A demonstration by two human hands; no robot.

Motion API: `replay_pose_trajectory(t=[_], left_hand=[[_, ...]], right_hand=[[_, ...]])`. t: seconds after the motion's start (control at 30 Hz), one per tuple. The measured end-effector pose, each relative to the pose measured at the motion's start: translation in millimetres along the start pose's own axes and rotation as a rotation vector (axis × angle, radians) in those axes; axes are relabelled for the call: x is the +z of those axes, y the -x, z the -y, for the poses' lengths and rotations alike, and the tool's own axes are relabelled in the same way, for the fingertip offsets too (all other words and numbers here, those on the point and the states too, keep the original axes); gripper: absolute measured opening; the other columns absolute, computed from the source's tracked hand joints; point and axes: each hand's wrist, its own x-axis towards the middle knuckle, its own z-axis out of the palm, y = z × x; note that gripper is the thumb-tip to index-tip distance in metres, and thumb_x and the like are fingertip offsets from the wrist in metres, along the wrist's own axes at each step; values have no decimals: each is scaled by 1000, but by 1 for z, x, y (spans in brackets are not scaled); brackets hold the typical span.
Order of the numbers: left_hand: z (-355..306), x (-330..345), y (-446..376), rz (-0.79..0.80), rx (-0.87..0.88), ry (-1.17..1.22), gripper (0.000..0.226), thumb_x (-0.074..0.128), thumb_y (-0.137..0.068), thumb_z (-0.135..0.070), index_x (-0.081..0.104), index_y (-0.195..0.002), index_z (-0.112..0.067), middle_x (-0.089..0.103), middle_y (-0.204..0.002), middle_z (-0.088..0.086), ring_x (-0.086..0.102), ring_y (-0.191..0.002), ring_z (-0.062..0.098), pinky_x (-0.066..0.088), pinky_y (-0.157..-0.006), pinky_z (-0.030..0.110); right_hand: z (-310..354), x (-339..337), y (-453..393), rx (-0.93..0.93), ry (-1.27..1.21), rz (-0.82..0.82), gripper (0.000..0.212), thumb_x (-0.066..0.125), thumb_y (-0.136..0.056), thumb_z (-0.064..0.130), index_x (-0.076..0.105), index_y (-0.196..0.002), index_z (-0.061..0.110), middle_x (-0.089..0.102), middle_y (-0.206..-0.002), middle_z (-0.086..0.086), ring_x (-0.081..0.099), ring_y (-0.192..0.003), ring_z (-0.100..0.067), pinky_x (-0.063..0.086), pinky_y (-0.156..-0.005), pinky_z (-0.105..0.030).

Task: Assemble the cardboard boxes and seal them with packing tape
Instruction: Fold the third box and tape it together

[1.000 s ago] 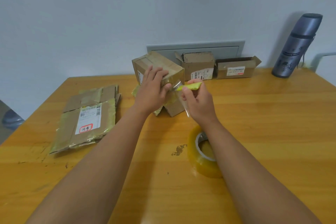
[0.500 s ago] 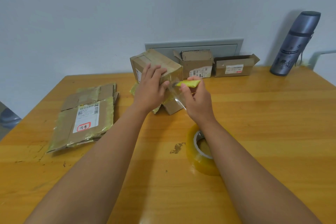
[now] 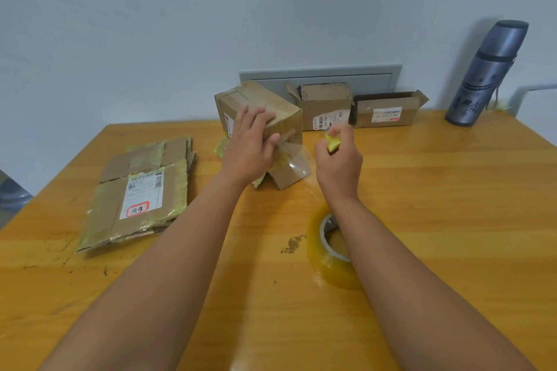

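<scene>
A closed cardboard box [image 3: 283, 113] stands tilted on the wooden table [image 3: 437, 196]. My left hand [image 3: 250, 144] lies over its near top edge, fingers on the lid and thumb pressing down a strip of clear tape [image 3: 294, 156] that hangs loose over the box's front. My right hand [image 3: 339, 159] is just right of the box, fingers curled round a small yellow cutter [image 3: 332, 143]. A roll of clear packing tape [image 3: 331, 253] rests on the table under my right forearm.
A stack of flattened boxes [image 3: 141, 193] wrapped in yellowish tape lies at the left. Two open small boxes [image 3: 325, 107] [image 3: 388, 110] stand against the wall at the back. A grey flask [image 3: 488, 72] stands at the back right.
My right hand with the yellow cutter has pulled away to the right of the box. The tape strip now hangs free from the box front. My left hand stays on the box.
</scene>
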Motion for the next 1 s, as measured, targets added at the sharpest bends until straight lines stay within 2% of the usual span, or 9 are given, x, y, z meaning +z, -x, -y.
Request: replay_pose_trajectory(t=[0.13, 0.23, 0.33, 0.43, 0.53, 0.6, 0.67, 0.8, 1.0], left_hand=[[-2, 0, 0, -6, -9, 4, 45, 50, -101, -33, 42, -144, -21, 32, -157, -2, 3, -152, 20, 16, -121, 43], [-5, -3, 2, -10, -16, 13, 45, 51, -101, -33, 42, -144, -21, 32, -157, -2, 4, -152, 20, 17, -120, 42], [-7, -5, 3, -13, -30, 10, 45, 51, -101, -33, 42, -144, -22, 32, -157, -3, 4, -152, 19, 21, -119, 43], [-7, -5, 4, -9, -39, -2, 45, 50, -101, -35, 42, -145, -23, 31, -158, -4, 4, -152, 18, 22, -118, 43], [-5, -4, 3, -15, -29, -6, 45, 50, -101, -35, 42, -144, -23, 31, -158, -3, 5, -152, 19, 22, -119, 43], [-4, -3, 2, -19, -25, -5, 45, 50, -101, -36, 43, -144, -23, 32, -158, -3, 5, -152, 18, 22, -118, 43], [-3, -1, 2, -25, -29, -10, 46, 50, -101, -37, 43, -144, -23, 32, -157, -3, 5, -152, 18, 21, -119, 42], [-4, 1, 0, -79, -46, -5, 48, 57, -96, -42, 47, -139, -23, 38, -152, -4, 13, -150, 19, 21, -119, 39], [-9, 9, -2, -159, -30, -83, 44, 56, -96, -44, 52, -133, -20, 45, -145, -2, 22, -146, 22, 31, -113, 37]], right_hand=[[2, 0, -3, 54, 92, 151, 13, 51, -101, 25, 58, -109, 19, 61, -75, 1, 59, -65, -19, 49, -58, -38], [6, 2, -2, 113, 172, 317, 34, 62, -95, 41, 49, -117, 19, 61, -91, 2, 59, -79, -19, 51, -66, -38], [8, 4, 1, 108, 169, 355, 45, 67, -90, 46, 45, -119, 19, 61, -97, 1, 62, -85, -20, 54, -69, -41], [9, 3, 4, 56, 192, 387, 62, 71, -84, 52, 43, -128, 18, 58, -109, 3, 57, -94, -17, 49, -77, -37], [8, 5, 6, -12, 243, 417, 60, 71, -88, 43, 41, -132, 17, 58, -119, -2, 57, -103, -20, 49, -85, -41], [6, 7, 6, -41, 256, 391, 47, 65, -93, 27, 42, -132, 14, 60, -115, -5, 60, -97, -23, 50, -76, -41], [4, 8, 5, -36, 230, 336, 35, 58, -97, 17, 46, -129, 12, 60, -99, -5, 58, -82, -22, 43, -62, -34], [0, 12, 3, -30, 200, 307, 27, 56, -98, 14, 48, -124, 12, 59, -89, -2, 54, -71, -18, 32, -53, -24], [-2, 16, 4, -53, 214, 293, 26, 55, -98, 10, 50, -123, 11, 63, -102, -6, 59, -79, -22, 39, -62, -30]])
